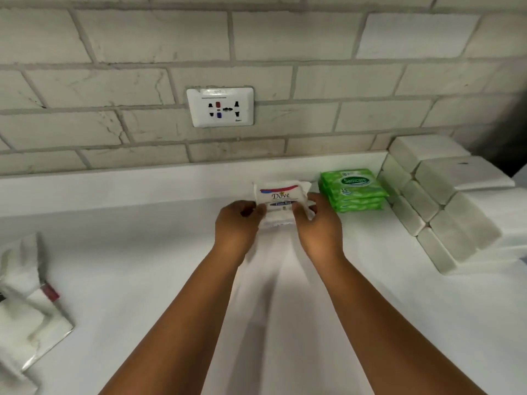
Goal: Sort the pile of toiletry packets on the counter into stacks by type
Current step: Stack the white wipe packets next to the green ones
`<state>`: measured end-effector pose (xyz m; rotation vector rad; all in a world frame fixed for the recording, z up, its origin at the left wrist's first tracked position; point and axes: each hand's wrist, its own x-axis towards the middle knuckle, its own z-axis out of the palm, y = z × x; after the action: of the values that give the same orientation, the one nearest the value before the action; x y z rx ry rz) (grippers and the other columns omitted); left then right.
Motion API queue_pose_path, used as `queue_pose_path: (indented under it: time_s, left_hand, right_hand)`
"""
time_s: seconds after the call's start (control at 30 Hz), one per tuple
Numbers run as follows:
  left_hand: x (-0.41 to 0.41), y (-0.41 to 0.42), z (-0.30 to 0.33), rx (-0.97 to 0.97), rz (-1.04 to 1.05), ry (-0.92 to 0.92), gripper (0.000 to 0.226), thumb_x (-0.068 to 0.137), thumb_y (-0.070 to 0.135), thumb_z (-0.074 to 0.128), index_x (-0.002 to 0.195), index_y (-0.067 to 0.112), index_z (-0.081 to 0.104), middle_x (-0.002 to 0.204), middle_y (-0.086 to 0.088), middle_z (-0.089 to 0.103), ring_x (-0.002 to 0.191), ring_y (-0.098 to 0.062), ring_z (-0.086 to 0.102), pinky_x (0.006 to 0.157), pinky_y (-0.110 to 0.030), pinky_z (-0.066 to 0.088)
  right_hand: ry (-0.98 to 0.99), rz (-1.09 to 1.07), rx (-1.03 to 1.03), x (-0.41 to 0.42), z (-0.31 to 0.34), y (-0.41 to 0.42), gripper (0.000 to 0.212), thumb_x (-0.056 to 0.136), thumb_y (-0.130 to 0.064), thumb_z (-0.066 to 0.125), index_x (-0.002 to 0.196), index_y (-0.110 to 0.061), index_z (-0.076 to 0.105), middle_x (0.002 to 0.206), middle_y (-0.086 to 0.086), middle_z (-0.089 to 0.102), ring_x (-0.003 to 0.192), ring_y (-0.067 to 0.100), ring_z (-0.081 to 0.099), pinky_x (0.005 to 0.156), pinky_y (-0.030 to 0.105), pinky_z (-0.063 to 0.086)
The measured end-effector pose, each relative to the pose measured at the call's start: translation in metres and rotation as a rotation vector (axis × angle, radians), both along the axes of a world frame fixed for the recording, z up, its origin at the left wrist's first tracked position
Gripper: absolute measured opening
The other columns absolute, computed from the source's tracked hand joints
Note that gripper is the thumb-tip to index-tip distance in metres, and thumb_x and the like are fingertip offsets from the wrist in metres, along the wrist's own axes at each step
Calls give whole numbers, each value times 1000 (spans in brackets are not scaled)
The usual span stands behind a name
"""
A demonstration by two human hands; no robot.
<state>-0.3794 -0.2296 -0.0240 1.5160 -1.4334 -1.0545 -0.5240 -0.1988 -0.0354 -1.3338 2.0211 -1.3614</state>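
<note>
Head view: both hands out over white surface [142, 252], near back ledge. Left hand [236, 223] and right hand [319, 223] each pinch one side of a white soap packet [281, 202], Dove print facing up; left grip on its left edge, right grip on right edge, fingers curled round it. Can't tell if packet sits on more of the same or just on the surface; something white shows under its near edge. Just beside it on the right, not touching as far as I can see: green wipes stack [353, 189], several packs, fairly square. Further right, white tissue packs [445, 201] stacked in stepped rows against the wall. Far left, loose white packets [31, 303], unsorted by the look of it. Wall socket [220, 106] above.

Risks: packet is slick film, so release w/ a skew could slide it off whatever's below. Right knuckles are close to the green stack; a wide pull-back could nudge the top pack crooked. The left pile looks all-white, so mixing types is easy.
</note>
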Motion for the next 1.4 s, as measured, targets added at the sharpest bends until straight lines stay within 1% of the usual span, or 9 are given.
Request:
queue_pose_path:
  time_s: [0.17, 0.27, 0.47, 0.6, 0.73, 0.87, 1.03, 1.23, 1.4]
  left_hand:
    - [-33, -38, 5, 11, 13, 21, 15, 89, 30, 65, 79, 20, 69, 77, 0, 72, 68, -23, 68, 78, -45, 58]
    - [-43, -52, -2, 42, 33, 37, 14, 88, 31, 67, 78, 20, 67, 77, 1, 71, 66, -19, 67, 79, -45, 58]
    - [-52, -64, -18, 69, 68, 2, 19, 89, 37, 64, 75, 25, 67, 81, 1, 72, 78, -23, 69, 80, -45, 58]
    - [-57, -66, -22, 58, 98, -4, 18, 89, 40, 64, 85, 23, 70, 85, 4, 72, 82, -20, 68, 76, -34, 56]
    - [-62, -67, -29, 96, 147, 53, 30, 85, 47, 65, 98, 21, 69, 93, 0, 72, 85, -22, 69, 81, -42, 58]
    - [-65, -68, -33, 106, 151, 97, 26, 86, 43, 66, 97, 21, 68, 90, 0, 72, 79, -18, 71, 78, -41, 59]
    - [-67, -70, -31, 102, 142, 87, 28, 87, 43, 65, 102, 19, 67, 92, 0, 72, 79, -18, 71, 78, -39, 59]
    - [-55, -53, -12, 80, 111, -64, 44, 91, 50, 53, 116, 14, 58, 108, -3, 66, 95, -24, 64, 80, -34, 52]
    - [-18, -18, 9, 19, 124, -163, 44, 93, 46, 51, 113, 7, 60, 112, -9, 64, 100, -24, 60, 72, -28, 41]
  right_hand:
    - [102, 55, -10, -31, 3, -37, 29, 92, -25, 57, 119, -16, 52, 107, 4, 64, 96, 24, 62, 74, 30, 46]
    - [151, 73, 40, -42, -4, -54, 33, 93, -24, 55, 125, -16, 52, 115, 6, 63, 104, 26, 60, 84, 35, 48]
    - [332, 53, 40, -48, -18, -67, 30, 95, -26, 52, 122, -13, 59, 112, 11, 66, 105, 30, 59, 83, 37, 47]
    - [558, -18, 81, -49, -21, -72, 25, 93, -29, 51, 110, -17, 64, 105, 13, 62, 102, 34, 53, 83, 39, 40]
    - [695, -18, -74, -50, -19, -69, 16, 87, -28, 61, 92, -16, 69, 107, 11, 61, 96, 35, 53, 78, 39, 44]
    - [701, 199, -110, -48, -22, -68, 20, 82, -27, 70, 94, -12, 72, 97, 7, 67, 96, 33, 57, 79, 42, 51]
    - [663, 209, -73, -49, -20, -68, 23, 80, -23, 73, 99, -11, 72, 98, 8, 68, 97, 35, 58, 81, 44, 51]
    - [710, 241, 23, -42, -6, -55, 38, 86, -32, 65, 120, -16, 63, 122, 6, 61, 123, 33, 48, 103, 46, 39]
    - [674, 331, 29, -7, 15, -27, 38, 85, -36, 67, 117, -15, 65, 120, 10, 62, 121, 37, 50, 100, 47, 41]
